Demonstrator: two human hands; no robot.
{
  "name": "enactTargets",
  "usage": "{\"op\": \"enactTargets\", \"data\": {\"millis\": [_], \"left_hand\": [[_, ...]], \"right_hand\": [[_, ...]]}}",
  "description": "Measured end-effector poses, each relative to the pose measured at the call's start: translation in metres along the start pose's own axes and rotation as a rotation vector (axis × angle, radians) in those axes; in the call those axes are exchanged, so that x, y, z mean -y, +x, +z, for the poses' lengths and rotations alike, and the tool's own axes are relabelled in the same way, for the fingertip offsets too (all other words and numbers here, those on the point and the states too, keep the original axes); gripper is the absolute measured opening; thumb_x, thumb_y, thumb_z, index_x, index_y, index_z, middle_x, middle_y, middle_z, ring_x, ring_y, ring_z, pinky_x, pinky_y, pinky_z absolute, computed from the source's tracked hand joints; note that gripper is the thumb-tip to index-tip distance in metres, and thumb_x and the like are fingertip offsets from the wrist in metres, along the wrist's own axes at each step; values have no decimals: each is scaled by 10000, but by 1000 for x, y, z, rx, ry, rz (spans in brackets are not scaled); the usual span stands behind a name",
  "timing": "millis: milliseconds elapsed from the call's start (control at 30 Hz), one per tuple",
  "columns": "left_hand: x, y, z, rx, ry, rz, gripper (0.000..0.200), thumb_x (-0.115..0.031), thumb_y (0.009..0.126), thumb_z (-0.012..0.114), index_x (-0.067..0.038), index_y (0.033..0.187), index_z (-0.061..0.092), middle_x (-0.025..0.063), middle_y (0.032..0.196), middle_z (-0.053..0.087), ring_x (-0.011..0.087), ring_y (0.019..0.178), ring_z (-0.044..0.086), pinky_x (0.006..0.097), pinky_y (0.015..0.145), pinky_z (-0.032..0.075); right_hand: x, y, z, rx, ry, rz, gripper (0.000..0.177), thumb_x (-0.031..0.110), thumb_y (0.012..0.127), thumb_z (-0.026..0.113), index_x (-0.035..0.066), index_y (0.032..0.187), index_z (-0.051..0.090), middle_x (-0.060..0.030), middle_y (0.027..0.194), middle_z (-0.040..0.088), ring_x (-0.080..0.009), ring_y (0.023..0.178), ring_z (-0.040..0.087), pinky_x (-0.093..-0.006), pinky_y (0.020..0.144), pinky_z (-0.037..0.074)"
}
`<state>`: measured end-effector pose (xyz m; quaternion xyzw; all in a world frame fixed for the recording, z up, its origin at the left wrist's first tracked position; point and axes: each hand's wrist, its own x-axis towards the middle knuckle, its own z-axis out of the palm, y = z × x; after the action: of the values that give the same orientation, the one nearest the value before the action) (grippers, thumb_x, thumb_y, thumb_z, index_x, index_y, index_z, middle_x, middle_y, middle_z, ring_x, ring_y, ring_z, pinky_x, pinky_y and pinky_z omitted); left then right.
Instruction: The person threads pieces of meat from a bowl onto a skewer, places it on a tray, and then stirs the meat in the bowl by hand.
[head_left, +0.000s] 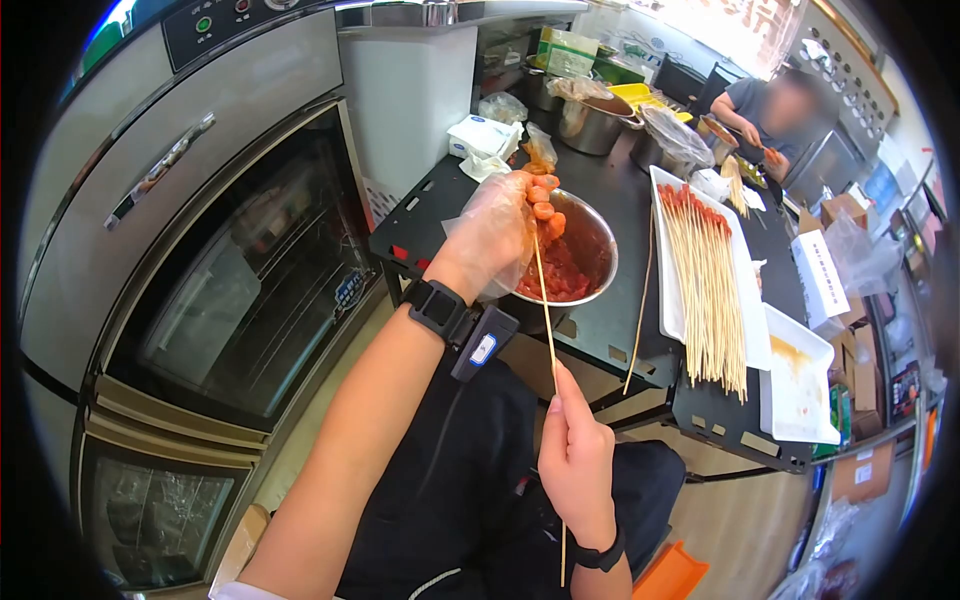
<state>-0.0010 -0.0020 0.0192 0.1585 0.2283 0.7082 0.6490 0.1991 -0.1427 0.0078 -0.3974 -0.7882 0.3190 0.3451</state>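
Observation:
My left hand (pixel 492 235), in a clear plastic glove, is closed above the rim of a metal bowl (pixel 612 248). Its sauce-stained fingers pinch a piece of red marinated meat (pixel 553 228), partly hidden by them. More red meat (pixel 568 272) lies in the bowl. A long bamboo skewer (pixel 547 315) runs from those fingers down through my bare right hand (pixel 580 455), which is closed around its lower part. The skewer's upper tip is hidden at the left hand. To the right, a white tray (pixel 672 300) holds many skewers (pixel 705 290) with red meat on their far ends.
One loose skewer (pixel 641 310) lies beside the tray on the black table (pixel 610 345). A second white tray (pixel 800 400) has sauce residue. Behind stand a large pot (pixel 592 125) and a tissue pack (pixel 485 135). Another person (pixel 775 115) sits at the far end. An oven (pixel 240 270) stands left.

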Motion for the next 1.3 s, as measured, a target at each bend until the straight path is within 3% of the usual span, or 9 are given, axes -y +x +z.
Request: {"op": "enactTargets", "data": {"millis": [467, 767, 967, 1033, 1067, 1133, 1300], "left_hand": [[7, -2, -2, 78, 139, 61, 173, -134, 920, 377, 0, 872, 475, 13, 690, 446, 113, 577, 434, 291, 600, 455], [6, -1, -4, 133, 129, -35, 150, -113, 905, 390, 2, 860, 475, 16, 665, 435, 107, 576, 432, 272, 585, 440], [6, 1, -4, 164, 74, -74, 148, -122, 904, 392, -14, 833, 466, 17, 664, 431, 107, 573, 425, 263, 580, 432], [7, -2, -1, 167, 84, -78, 151, -127, 904, 393, -20, 825, 464, 17, 666, 431, 108, 571, 421, 261, 581, 430], [9, -5, 0, 160, 182, -16, 158, -134, 905, 394, -22, 820, 465, 18, 669, 434, 111, 572, 422, 262, 584, 431], [10, -7, 1, 154, 282, 45, 165, -142, 906, 395, -24, 815, 466, 20, 672, 436, 114, 573, 422, 263, 587, 433], [11, -1, -2, 300, 158, -126, 184, -150, 913, 395, -17, 820, 481, 25, 698, 456, 117, 588, 443, 277, 616, 444]], "right_hand": [[5, 4, -10, 19, 51, 82, 376, 4, 837, 477, -13, 1213, 458, -197, 583, 491, -293, 503, 556, -324, 491, 415], [-6, 8, -4, -40, 105, 34, 341, 23, 860, 466, -5, 1200, 478, -157, 569, 444, -183, 450, 475, -269, 478, 384], [-8, 10, -10, 10, 254, 207, 331, 36, 866, 469, 0, 1195, 488, -106, 558, 410, -97, 474, 412, -241, 480, 362], [-4, 9, -6, -19, 245, 166, 319, 53, 899, 440, -2, 1208, 497, 49, 704, 459, -4, 604, 367, -157, 513, 308], [-5, 10, -4, -18, 247, 166, 319, 53, 899, 440, -2, 1208, 497, 49, 704, 459, -4, 604, 367, -157, 513, 308], [-7, 13, 0, -80, 216, 51, 333, 35, 875, 451, -5, 1204, 481, -84, 558, 386, -77, 481, 384, -224, 474, 349], [-13, 20, 6, -86, 295, 130, 328, 32, 878, 445, -11, 1200, 483, -81, 564, 400, -81, 482, 397, -226, 474, 354]]}}
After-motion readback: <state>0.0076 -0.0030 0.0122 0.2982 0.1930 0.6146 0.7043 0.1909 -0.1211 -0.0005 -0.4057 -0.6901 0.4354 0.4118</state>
